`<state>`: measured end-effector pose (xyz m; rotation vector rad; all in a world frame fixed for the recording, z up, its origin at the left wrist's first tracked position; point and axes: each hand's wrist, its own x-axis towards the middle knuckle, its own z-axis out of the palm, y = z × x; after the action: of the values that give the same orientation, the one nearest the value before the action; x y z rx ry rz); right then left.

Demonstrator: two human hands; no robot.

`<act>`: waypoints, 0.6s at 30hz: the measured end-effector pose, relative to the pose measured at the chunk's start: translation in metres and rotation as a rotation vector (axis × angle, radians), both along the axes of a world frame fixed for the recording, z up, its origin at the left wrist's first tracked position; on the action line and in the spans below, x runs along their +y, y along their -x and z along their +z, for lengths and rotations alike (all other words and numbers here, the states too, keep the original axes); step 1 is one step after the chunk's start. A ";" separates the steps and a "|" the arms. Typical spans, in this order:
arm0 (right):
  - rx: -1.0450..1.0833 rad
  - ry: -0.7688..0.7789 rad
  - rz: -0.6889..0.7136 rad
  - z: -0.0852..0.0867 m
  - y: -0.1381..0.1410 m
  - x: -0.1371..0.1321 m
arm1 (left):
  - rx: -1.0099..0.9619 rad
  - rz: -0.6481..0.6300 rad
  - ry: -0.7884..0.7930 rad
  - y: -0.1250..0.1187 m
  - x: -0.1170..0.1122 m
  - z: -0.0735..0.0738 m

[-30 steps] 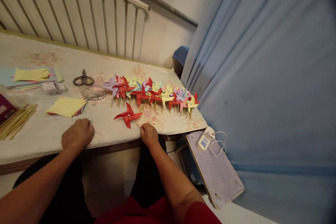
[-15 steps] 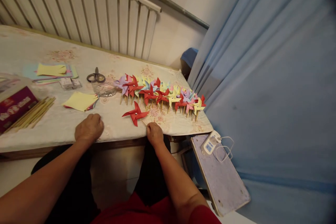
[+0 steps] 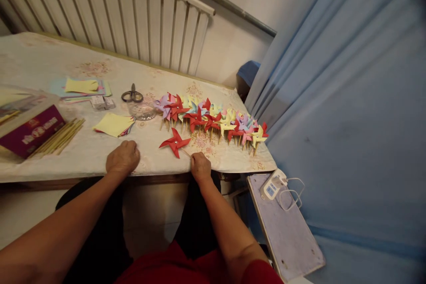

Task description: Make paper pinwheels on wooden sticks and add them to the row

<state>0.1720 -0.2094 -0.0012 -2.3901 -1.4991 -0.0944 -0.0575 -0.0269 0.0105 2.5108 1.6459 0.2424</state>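
Observation:
My right hand (image 3: 201, 167) is closed on the thin stick of a red paper pinwheel (image 3: 175, 143), whose head lies just over the tablecloth to the left of the hand. Curled at the table's front edge, my left hand (image 3: 124, 157) has its fingers tucked under, so I cannot see whether anything is in them. Closest to it is a stack of notched paper squares (image 3: 115, 124), yellow on top. Behind the held pinwheel stands a long cluster of finished pinwheels (image 3: 213, 120) in red, yellow, purple, pink and blue.
Scissors (image 3: 132, 94) lie behind a clear dish of small pins (image 3: 143, 112). Two small boxes (image 3: 101, 102) sit by more coloured paper (image 3: 81, 86). At left are wooden sticks (image 3: 61, 137) and a purple-labelled clear box (image 3: 35, 132). A low stool (image 3: 288, 235) carries a power strip (image 3: 273, 185).
The camera view has swung slightly left, so things appear further right. Both hands keep nearly the same pose, and the red pinwheel stays in my right hand.

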 end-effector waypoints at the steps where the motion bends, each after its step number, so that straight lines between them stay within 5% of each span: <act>1: -0.003 0.006 -0.001 0.000 0.000 0.001 | 0.004 -0.001 -0.002 0.000 0.000 0.000; 18: -0.032 0.066 -0.023 -0.004 0.000 0.001 | -0.011 0.001 -0.047 0.000 -0.001 -0.004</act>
<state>0.1719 -0.2088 -0.0051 -2.4689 -1.5110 -0.0903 -0.0579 -0.0280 0.0064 2.5375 1.6568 0.2978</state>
